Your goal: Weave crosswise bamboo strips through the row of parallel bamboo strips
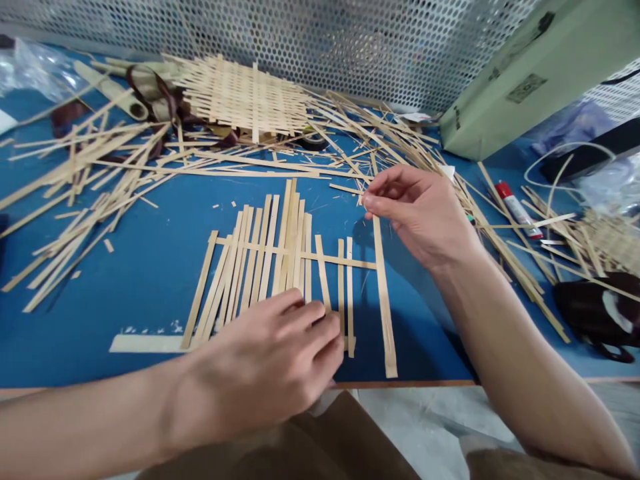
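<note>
Several thin bamboo strips [265,253] lie side by side on the blue table [150,267], crossed by one horizontal strip [325,257]. My left hand [270,360] rests on their near ends, fingers curled and pressed down on them. My right hand [420,213] hovers at the right, thumb and fingers pinched on the far end of a single long strip [384,300] that runs toward the table's front edge.
A finished woven bamboo mat [245,97] lies at the back. Loose strips [80,200] are scattered left and right. A glue tube [517,210], a green box [530,80] and a dark object [595,313] sit at the right. Perforated metal screen behind.
</note>
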The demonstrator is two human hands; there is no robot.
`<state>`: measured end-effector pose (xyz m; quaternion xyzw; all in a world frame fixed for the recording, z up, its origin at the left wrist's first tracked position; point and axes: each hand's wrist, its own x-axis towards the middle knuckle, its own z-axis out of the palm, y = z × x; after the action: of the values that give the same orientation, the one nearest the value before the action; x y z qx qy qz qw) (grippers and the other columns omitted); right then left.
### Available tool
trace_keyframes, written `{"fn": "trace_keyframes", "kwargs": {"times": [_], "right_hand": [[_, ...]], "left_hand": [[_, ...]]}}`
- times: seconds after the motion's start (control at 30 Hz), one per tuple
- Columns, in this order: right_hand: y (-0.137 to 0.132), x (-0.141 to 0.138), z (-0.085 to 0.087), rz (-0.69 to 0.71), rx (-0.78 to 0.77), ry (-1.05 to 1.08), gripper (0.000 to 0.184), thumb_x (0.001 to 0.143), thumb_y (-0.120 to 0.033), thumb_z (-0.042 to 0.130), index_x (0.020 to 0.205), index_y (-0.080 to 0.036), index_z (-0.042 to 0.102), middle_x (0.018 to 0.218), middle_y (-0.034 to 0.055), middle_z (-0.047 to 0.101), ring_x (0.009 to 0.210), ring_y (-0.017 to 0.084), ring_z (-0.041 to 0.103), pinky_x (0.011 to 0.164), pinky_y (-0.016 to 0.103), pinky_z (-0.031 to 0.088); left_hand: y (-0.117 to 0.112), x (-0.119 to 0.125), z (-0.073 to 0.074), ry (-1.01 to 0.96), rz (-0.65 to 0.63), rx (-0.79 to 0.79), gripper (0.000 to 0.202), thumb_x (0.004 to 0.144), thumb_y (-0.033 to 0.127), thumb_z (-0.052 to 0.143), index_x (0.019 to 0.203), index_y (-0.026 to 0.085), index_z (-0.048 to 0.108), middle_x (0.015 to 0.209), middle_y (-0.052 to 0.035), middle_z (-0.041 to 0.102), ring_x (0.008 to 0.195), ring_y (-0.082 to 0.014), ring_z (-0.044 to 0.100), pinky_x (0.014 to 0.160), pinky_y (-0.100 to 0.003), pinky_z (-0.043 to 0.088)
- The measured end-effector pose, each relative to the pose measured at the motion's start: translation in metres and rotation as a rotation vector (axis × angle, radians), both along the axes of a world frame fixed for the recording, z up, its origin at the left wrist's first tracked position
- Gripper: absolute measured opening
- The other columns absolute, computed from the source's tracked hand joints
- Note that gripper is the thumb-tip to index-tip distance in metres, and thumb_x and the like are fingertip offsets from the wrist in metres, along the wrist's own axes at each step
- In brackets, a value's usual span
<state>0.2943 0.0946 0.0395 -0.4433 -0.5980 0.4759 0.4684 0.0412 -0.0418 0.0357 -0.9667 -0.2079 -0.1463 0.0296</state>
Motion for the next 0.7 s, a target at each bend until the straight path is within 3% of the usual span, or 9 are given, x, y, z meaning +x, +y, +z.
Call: {"fn": "trace_keyframes", "kwargs": {"times": [0.1,0.17,0.33,0.5,0.7], "right_hand": [[0.0,0.003,-0.004,0.006,0.001,-0.001,0.033,0.069,-0.042,0.109,0.083,-0.028,0.082,0.081,-0.0027,0.076,0.07,0.016,0.071,0.076,0.036,0.067],[-0.001,0.004,-0.005,0.01,0.002,-0.005,0.031,0.071,-0.041,0.108,0.084,-0.029,0.082,0.082,-0.0032,0.076,0.07,0.016,0.071,0.077,0.036,0.067],[-0.003,0.005,-0.004,0.011,-0.014,-0.008,0.032,0.073,-0.036,0.107,0.087,-0.027,0.08,0.083,-0.0028,0.076,0.071,0.015,0.071,0.08,0.034,0.066],[-0.005,0.003,0.0,0.012,-0.051,0.034,0.033,0.071,-0.028,0.105,0.088,-0.02,0.078,0.081,-0.0006,0.075,0.07,0.013,0.07,0.078,0.031,0.063],[-0.007,-0.001,-0.002,0.009,-0.063,-0.068,0.023,0.073,-0.023,0.097,0.086,-0.024,0.078,0.079,-0.0029,0.078,0.072,0.016,0.072,0.079,0.032,0.064]], "left_hand": [[-0.003,0.016,-0.006,0.022,0.054,0.031,0.054,0.103,0.065,0.075,0.122,0.015,0.081,0.121,-0.0151,0.084,0.097,-0.0298,0.075,0.079,-0.045,0.061],[0.0,0.019,-0.009,0.035,0.071,0.024,0.061,0.096,0.067,0.083,0.125,0.014,0.079,0.12,-0.0154,0.084,0.096,-0.0303,0.075,0.077,-0.045,0.062],[0.008,0.015,-0.012,0.028,0.051,-0.027,0.043,0.097,0.053,0.086,0.122,0.019,0.076,0.114,-0.0101,0.083,0.093,-0.0268,0.075,0.076,-0.042,0.061],[0.009,0.009,-0.01,-0.006,0.05,-0.051,0.039,0.103,0.044,0.08,0.13,0.016,0.074,0.114,-0.0122,0.082,0.096,-0.0275,0.077,0.082,-0.043,0.066],[0.011,0.004,-0.007,-0.038,0.056,-0.058,0.031,0.108,0.032,0.066,0.133,0.016,0.074,0.11,-0.0112,0.082,0.095,-0.0287,0.077,0.082,-0.045,0.065]]}}
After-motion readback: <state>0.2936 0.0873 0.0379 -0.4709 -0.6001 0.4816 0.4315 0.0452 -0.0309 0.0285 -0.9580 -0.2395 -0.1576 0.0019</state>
